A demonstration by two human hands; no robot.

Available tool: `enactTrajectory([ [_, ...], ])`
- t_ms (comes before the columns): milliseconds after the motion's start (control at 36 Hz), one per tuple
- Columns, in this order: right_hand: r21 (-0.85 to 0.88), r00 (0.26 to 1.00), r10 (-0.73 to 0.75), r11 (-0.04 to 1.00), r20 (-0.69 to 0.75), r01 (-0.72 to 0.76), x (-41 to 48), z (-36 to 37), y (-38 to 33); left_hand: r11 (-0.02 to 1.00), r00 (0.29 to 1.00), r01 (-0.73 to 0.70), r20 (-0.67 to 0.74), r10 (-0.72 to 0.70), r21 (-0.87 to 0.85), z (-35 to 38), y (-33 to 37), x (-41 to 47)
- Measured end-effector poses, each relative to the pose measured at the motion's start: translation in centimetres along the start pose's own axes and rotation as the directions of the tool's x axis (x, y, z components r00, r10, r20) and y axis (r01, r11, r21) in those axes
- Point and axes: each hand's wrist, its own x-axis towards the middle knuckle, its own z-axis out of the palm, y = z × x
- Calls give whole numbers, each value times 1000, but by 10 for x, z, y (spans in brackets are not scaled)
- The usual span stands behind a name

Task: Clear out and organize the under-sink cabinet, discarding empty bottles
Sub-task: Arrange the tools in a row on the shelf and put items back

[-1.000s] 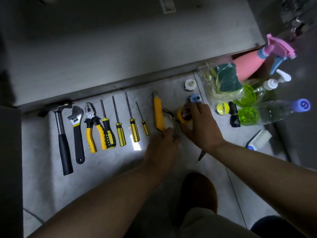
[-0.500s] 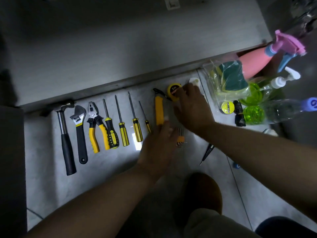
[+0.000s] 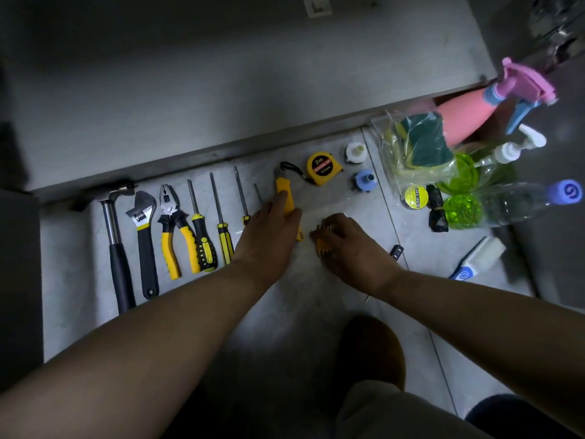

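Observation:
Tools lie in a row on the grey floor (image 3: pixel 79 248): a hammer (image 3: pixel 115 248), an adjustable wrench (image 3: pixel 144 242), pliers (image 3: pixel 174 229) and several screwdrivers (image 3: pixel 221 223). My left hand (image 3: pixel 269 236) rests flat on the yellow utility knife (image 3: pixel 283 190). My right hand (image 3: pixel 351 245) grips a small orange hex key set (image 3: pixel 323 243). A yellow tape measure (image 3: pixel 323 167) lies near the cabinet base. At the right are a pink spray bottle (image 3: pixel 468 115), a clear pump bottle (image 3: pixel 500 156) and a blue-capped clear bottle (image 3: pixel 519 201).
A bag of green sponges (image 3: pixel 421 144), a yellow tape roll (image 3: pixel 416 196), a black roll (image 3: pixel 438 213), white (image 3: pixel 356 152) and blue (image 3: pixel 364 180) caps and a white brush (image 3: pixel 478 258) lie at the right. A closed cabinet door (image 3: pixel 221 74) stands behind. My knee (image 3: pixel 370 350) is below.
My right hand left the tape measure near the cabinet base and drew back onto the hex key set. My left hand slid up onto the utility knife.

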Motion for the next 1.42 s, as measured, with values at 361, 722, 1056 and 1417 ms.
enactTrajectory([
  [361, -92, 997, 6, 996, -79, -13, 36, -10, 3, 997, 999, 46, -15, -47, -61, 2, 3, 0],
  [722, -183, 974, 170, 963, -153, -197, -37, -11, 30, 995, 997, 70, -21, -72, -65, 7, 3, 1],
  [1056, -174, 970, 235, 954, -61, -243, -73, -2, 52, 986, 993, 109, -34, -115, -125, 8, 7, 0],
  [1417, 388, 764, 637, 733, -102, -560, -2, 2, 19, 987, 993, 112, -19, -115, -114, 4, 11, -3],
])
